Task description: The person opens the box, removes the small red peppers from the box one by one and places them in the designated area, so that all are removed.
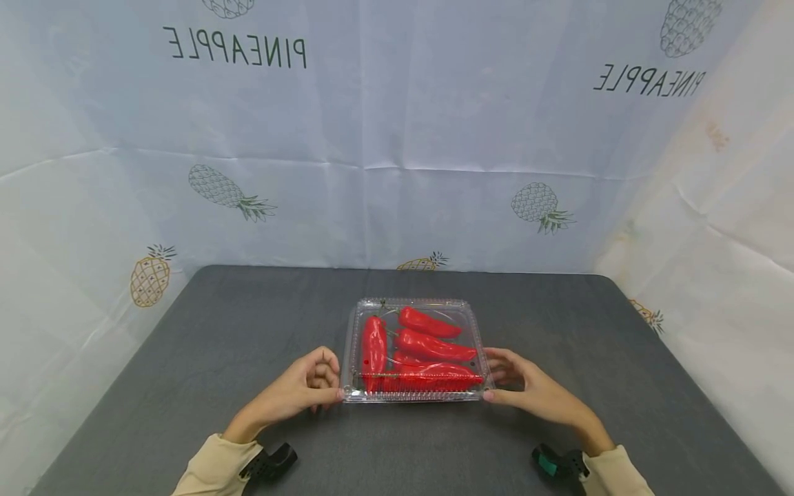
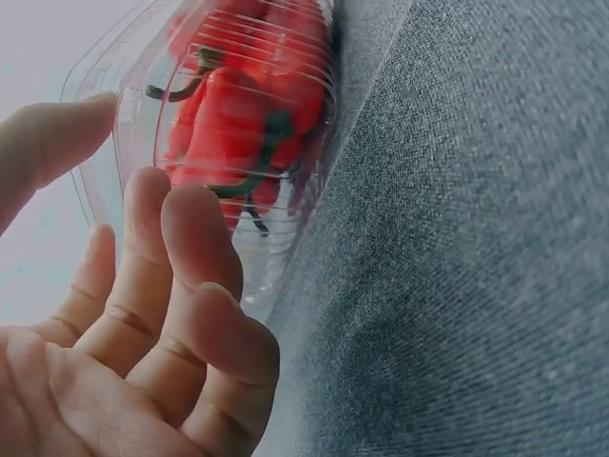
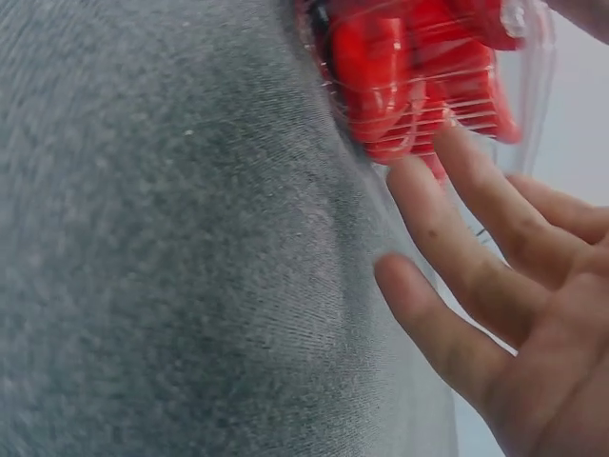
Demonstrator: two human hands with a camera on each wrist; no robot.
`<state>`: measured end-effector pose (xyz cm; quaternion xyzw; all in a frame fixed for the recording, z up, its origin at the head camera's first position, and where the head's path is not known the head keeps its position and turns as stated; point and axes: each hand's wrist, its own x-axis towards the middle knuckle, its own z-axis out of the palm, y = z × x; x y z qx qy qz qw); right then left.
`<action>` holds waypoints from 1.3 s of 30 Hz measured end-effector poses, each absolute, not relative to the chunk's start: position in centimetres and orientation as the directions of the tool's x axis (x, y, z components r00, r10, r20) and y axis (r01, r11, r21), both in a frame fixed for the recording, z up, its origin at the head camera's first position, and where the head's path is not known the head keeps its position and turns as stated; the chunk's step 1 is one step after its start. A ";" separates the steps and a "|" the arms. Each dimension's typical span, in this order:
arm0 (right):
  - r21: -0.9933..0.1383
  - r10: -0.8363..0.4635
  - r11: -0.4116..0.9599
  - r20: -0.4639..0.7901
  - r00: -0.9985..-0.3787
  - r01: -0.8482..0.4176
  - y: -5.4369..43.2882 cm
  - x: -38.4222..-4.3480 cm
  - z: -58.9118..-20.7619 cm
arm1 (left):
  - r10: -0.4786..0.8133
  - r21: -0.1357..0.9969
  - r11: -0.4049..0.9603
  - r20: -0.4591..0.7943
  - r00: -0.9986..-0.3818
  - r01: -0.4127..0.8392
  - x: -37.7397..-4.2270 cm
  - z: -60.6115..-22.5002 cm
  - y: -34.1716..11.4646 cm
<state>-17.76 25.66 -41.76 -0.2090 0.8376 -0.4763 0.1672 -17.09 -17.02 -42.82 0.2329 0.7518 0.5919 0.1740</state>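
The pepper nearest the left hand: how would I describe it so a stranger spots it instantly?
On the dark table, find the clear box between the left hand and the right hand. Inside, go to the side by the left hand, where a red pepper lies. It runs from far to near, while the other peppers lie crosswise.

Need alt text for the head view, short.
A clear plastic container of red peppers sits on a dark table, a person's left hand and right hand at its sides. Behind hangs a pale cloth printed with pineapples.
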 end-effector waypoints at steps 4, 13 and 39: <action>-0.912 -0.586 0.377 -0.101 -0.804 -0.160 26.3 -18.0 -41.7 | 0.566 0.975 0.166 0.029 -0.824 0.148 -17.1 -42.8 -17.1; -0.961 -0.710 0.247 -0.092 -0.698 -0.126 27.1 -18.4 -41.9 | 0.569 0.972 0.192 0.000 -0.822 0.133 -17.0 -42.6 -17.1; -0.979 -0.715 0.198 -0.176 -0.677 0.045 27.3 -18.8 -43.1 | 0.589 0.987 0.123 0.008 -0.808 0.100 -17.0 -42.8 -16.6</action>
